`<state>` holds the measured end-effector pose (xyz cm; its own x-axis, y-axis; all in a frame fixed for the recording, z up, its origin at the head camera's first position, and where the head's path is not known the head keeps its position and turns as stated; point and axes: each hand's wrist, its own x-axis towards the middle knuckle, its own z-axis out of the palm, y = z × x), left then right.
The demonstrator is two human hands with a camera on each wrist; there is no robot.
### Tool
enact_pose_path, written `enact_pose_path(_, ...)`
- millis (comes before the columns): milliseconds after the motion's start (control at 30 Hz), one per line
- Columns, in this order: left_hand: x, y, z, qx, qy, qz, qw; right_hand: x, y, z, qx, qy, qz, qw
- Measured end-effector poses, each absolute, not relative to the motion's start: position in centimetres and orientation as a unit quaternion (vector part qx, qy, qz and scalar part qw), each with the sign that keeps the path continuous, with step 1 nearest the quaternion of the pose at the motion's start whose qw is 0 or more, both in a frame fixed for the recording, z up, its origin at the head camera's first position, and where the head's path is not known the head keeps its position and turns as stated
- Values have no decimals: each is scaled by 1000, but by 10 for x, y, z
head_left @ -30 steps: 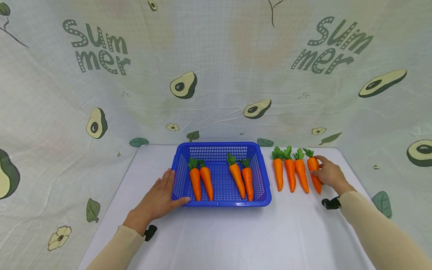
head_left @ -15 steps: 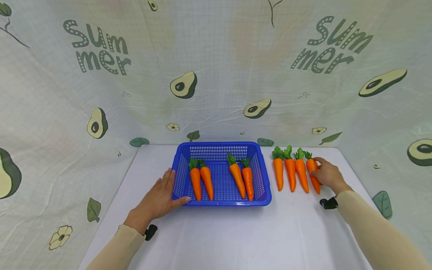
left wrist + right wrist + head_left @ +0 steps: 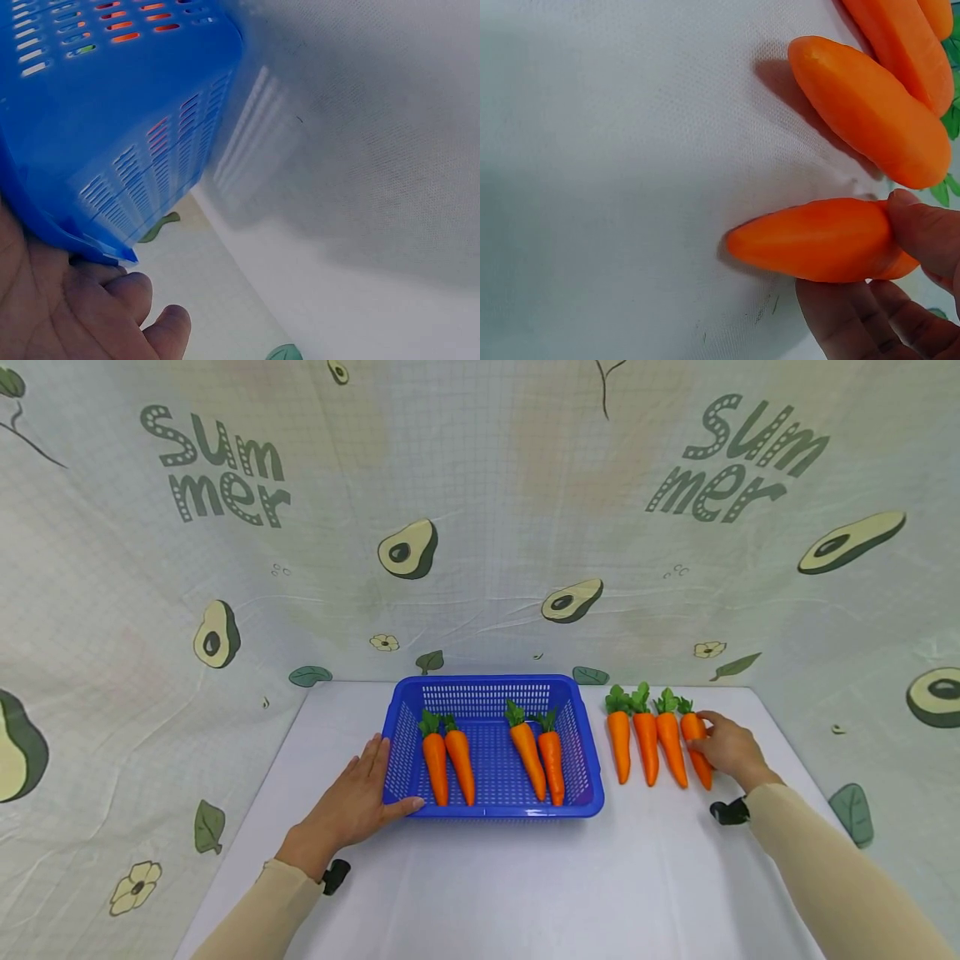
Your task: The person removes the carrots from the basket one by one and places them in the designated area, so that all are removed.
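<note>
My right hand is at the rightmost carrot of a row on the white table. In the right wrist view, the thumb lies on one side of this carrot near its leafy end, the fingers on the other. Its tapered tip lies close over the table. Beside it on the left are several more orange carrots with green tops. My left hand rests on the left side of a blue plastic basket, fingers extended along the rim, thumb on the front rim. Two carrots lie left inside, two more right.
The white table ends at a back edge against a hanging cloth printed with avocados and leaves. The basket's slotted wall stands between my left hand and the carrots inside.
My right hand has shifted slightly left with the rightmost carrot, bringing its top closer to the neighbouring carrot, and then stays nearly still. My left hand and the basket have not moved.
</note>
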<state>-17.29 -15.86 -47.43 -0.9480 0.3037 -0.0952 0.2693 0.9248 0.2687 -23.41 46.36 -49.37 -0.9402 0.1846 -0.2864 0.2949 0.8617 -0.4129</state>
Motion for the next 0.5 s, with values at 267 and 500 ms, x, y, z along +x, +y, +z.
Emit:
enact_pose_path(267,-172,-158,-474,150,978,126,66,-234,465,-497,124,958,-232,113)
enact_pose_path(500,-172,-159,-474,148,979,126,65,-233,465,-497,127,959,-232,105)
